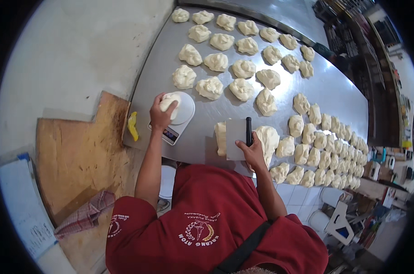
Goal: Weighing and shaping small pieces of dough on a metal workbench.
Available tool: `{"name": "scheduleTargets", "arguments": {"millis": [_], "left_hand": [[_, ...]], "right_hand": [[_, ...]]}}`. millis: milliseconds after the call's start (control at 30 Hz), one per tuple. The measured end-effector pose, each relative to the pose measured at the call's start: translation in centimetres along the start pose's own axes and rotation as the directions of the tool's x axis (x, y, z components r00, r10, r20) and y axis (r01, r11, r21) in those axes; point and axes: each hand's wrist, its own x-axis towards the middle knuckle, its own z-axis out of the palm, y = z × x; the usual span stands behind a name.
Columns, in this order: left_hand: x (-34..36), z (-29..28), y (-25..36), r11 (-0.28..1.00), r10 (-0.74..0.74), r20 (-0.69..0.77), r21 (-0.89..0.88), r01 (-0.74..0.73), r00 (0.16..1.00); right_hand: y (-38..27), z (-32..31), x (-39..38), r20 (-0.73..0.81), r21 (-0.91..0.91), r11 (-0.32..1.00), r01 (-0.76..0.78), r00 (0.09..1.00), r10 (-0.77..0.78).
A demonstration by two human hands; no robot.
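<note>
- Near right: right hand grips a black-handled, flat grey metal scraper.
- Left, beyond: left hand clasps a soft cream dough lump over a white round-plated scale.
- Far: rounded cream dough mounds on the grey steel tabletop.

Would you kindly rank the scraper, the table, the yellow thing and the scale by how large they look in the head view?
From largest to smallest:
1. Table
2. Scale, partly hidden behind the left hand
3. Scraper
4. Yellow thing
</note>
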Motion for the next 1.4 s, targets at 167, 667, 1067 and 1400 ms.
{"name": "scheduleTargets", "arguments": {"millis": [167, 667, 1067, 1400], "left_hand": [[-4.9, 0.2, 6.6, 0.944, 0.328, 0.351, -0.096, -0.315, 0.877], [-11.5, 5.7, 0.4, 0.812, 0.495, 0.656, -0.116, -0.572, 0.57], [-9.4, 2.6, 2.8, 0.87, 0.464, 0.61, -0.176, -0.461, 0.642], [-4.1, -0.1, 7.7, 0.542, 0.501, 0.356, 0.58, -0.607, 0.788]], "right_hand": [[0.8, -0.4, -0.3, -0.124, 0.086, 0.996, -0.02, 0.992, 0.03], [1.9, 7.5, 0.6, 0.047, -0.531, 0.842, 0.089, 0.996, -0.076], [4.8, 8.8, 1.2, 0.077, -0.547, 0.746, 0.38, 0.91, -0.407], [2.8, 5.0, 2.3, 0.127, 0.02, 0.994, -0.11, 0.986, 0.106]]}}
